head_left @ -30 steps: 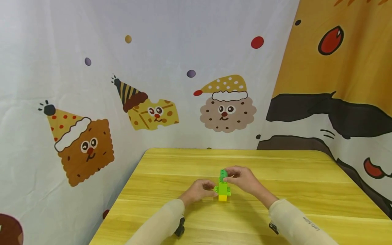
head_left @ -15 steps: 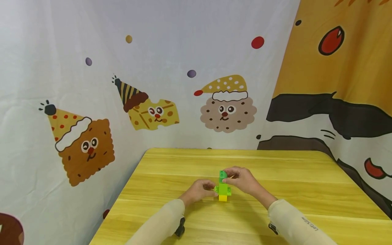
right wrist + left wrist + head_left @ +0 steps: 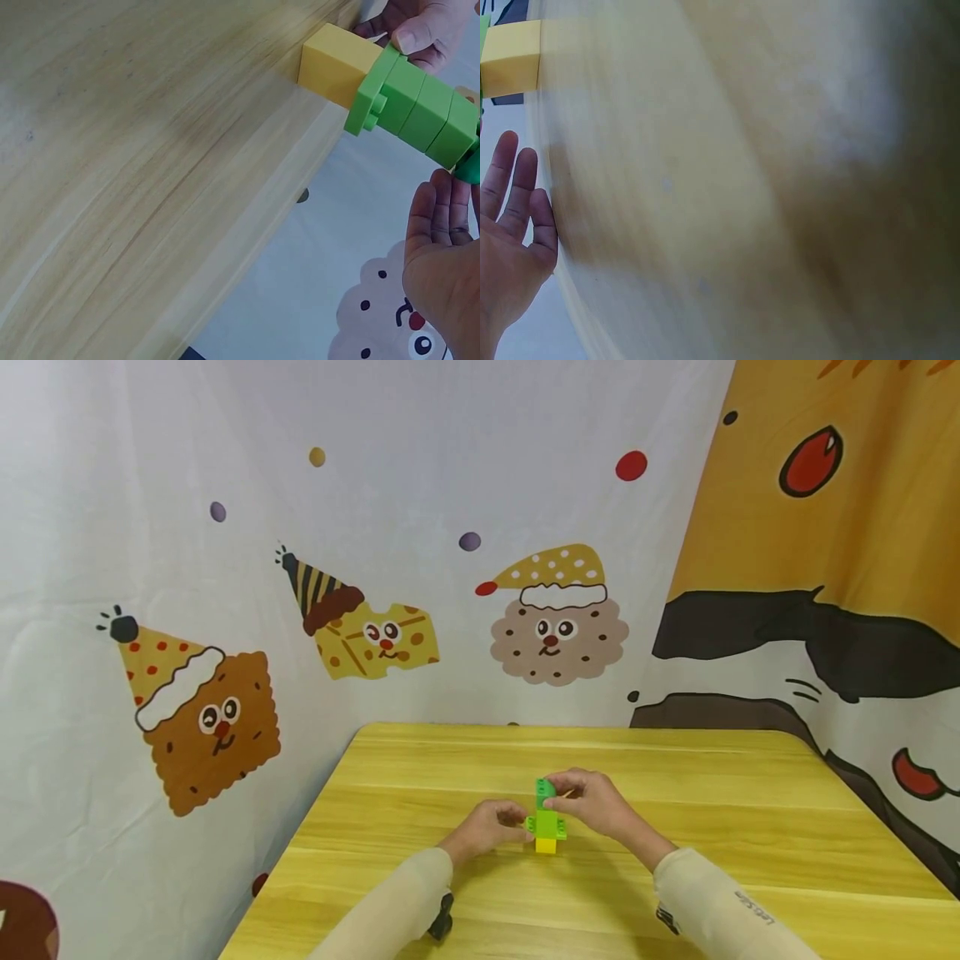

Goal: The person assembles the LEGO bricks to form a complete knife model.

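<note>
A small tower of toy building bricks stands upright on the table, with a yellow brick (image 3: pixel 546 846) at its foot. Above that come a wide light-green plate (image 3: pixel 373 91) with studs jutting out at the sides and stacked light-green bricks (image 3: pixel 427 112). A darker green brick (image 3: pixel 543 792) tops the tower, pinched between thumb and fingers of my right hand (image 3: pixel 596 803). My left hand (image 3: pixel 487 829) holds the plate's left end, its thumb on the edge in the right wrist view. The left wrist view shows this hand's other fingers (image 3: pixel 517 184) extended below the yellow brick.
The wood-grain table (image 3: pixel 420 768) reaches back to a white cloth backdrop (image 3: pixel 420 460) printed with cartoon biscuits and cheese. A dark wrist strap (image 3: pixel 442 918) shows at the left sleeve.
The darker green brick has turned slightly and come down a little under my right hand, so it lines up more with the bricks below. My left hand stays in place.
</note>
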### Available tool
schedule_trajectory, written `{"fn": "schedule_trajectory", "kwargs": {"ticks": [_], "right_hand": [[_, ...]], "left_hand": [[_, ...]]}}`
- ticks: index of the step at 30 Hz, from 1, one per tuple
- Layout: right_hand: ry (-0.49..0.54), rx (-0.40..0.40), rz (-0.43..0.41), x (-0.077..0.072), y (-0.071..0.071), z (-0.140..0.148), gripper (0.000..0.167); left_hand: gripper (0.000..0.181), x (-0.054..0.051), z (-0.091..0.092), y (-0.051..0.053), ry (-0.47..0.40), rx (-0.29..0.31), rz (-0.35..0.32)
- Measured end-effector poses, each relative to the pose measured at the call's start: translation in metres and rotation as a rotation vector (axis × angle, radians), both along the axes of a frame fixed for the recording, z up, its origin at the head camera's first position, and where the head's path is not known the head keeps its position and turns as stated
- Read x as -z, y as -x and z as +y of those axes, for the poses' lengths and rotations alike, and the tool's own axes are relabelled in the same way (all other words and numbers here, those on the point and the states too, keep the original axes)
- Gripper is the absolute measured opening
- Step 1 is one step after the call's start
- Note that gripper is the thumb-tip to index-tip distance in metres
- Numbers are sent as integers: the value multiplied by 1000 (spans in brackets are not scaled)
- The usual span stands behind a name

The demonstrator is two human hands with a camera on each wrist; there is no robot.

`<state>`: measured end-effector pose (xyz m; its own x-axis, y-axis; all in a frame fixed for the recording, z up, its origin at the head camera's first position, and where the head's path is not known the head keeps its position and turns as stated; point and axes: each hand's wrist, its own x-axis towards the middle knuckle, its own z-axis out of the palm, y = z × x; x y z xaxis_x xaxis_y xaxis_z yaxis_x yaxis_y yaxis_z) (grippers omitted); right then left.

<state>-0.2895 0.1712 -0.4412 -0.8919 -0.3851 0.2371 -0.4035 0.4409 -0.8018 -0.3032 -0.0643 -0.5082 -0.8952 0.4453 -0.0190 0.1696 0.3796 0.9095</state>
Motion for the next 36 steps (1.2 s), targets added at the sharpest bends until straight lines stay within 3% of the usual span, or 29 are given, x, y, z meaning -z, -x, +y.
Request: {"fn": "schedule_trajectory", "kwargs": {"ticks": [14, 36], "right_hand": [[-38, -4, 69, 5, 2, 1, 28], [64, 4, -59, 14, 2, 4, 33]], "left_hand": [[29, 2, -1, 2, 3, 0, 9], [27, 1, 0, 0, 9, 7, 20]]}}
